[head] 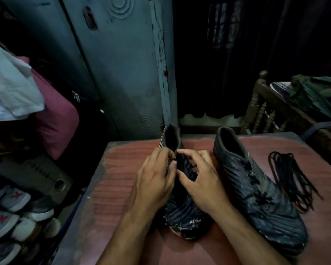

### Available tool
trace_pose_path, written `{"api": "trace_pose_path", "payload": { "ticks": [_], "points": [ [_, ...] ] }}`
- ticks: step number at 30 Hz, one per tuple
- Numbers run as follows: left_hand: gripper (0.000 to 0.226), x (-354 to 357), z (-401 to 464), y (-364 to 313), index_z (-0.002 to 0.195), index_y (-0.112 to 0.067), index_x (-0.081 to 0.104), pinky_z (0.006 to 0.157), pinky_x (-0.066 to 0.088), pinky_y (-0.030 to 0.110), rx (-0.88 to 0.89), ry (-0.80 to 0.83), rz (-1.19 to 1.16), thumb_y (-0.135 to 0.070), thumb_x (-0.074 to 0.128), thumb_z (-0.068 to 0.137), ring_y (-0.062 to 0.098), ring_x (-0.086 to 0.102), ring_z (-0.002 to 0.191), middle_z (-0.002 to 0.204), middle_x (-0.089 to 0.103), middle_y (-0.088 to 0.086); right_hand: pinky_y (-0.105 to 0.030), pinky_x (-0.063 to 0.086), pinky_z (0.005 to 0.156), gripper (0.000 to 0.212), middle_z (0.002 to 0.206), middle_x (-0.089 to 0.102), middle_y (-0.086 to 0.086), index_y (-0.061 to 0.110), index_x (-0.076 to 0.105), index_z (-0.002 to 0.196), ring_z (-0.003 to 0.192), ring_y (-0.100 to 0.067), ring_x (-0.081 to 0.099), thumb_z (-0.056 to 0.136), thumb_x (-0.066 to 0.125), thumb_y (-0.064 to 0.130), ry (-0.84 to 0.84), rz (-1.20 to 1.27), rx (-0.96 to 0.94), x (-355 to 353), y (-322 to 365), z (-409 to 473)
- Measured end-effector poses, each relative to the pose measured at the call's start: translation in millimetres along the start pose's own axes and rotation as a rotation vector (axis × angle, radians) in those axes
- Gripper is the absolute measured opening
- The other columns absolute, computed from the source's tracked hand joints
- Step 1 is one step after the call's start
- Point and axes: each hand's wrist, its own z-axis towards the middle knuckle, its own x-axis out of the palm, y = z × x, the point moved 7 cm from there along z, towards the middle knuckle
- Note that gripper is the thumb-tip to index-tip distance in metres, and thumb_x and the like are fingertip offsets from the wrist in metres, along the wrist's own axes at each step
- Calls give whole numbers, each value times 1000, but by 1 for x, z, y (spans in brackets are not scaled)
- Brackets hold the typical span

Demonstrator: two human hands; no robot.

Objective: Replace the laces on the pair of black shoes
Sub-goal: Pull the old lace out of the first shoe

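Two black shoes stand on a reddish wooden table. The near shoe sits between my hands, toe toward me, its worn toe showing white scuffs. My left hand pinches a black lace at the upper eyelets on the shoe's left side. My right hand curls over the lacing from the right, thumb and fingers on the shoe's upper. The second black shoe lies to the right, laced, toe toward the front right. A loose bundle of black laces lies on the table beside it.
A grey-blue metal cabinet stands behind the table. Several sneakers are stacked on the floor at the left. Pink and white fabric hangs at the left. A wooden chair with green cloth stands at the back right.
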Motion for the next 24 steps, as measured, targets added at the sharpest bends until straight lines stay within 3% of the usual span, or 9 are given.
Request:
{"api": "trace_pose_path", "payload": {
  "ticks": [5,9,12,17,24],
  "points": [
    [11,-2,-2,-1,98,-25,52,80,43,29,-2,-19,-87,-34,50,93,12,52,90,97,45,-16,-25,46,101,42,116,44,12,44,58,128,115,-10,54,91,70,29,31,-47,-59,4,4,-4],
    [13,1,-4,-1,100,-22,57,84,48,29,-31,-6,-156,-33,55,93,8,56,96,99,53,-15,-17,43,98,22,113,44,12,36,66,111,110,-4,53,91,69,27,-1,-36,-76,2,6,-3],
    [22,1,-4,7,106,-20,59,88,48,24,-121,-36,-239,-15,58,84,8,59,101,102,59,-12,-10,40,92,15,109,48,13,34,65,94,104,-5,57,89,73,23,-19,-6,-61,0,9,-1],
    [36,-1,-4,10,115,-22,69,85,43,8,-153,-49,-200,0,70,87,-2,58,101,103,58,-12,-19,47,91,15,103,56,13,30,65,91,102,-8,60,91,73,17,-64,15,-34,-5,6,2],
    [12,-2,-2,17,100,-24,72,75,52,30,-154,-108,-178,-17,73,90,3,62,89,96,59,-14,-4,37,90,27,109,54,17,31,61,106,108,8,53,87,78,21,-53,-24,8,-4,4,0]
  ]
}}
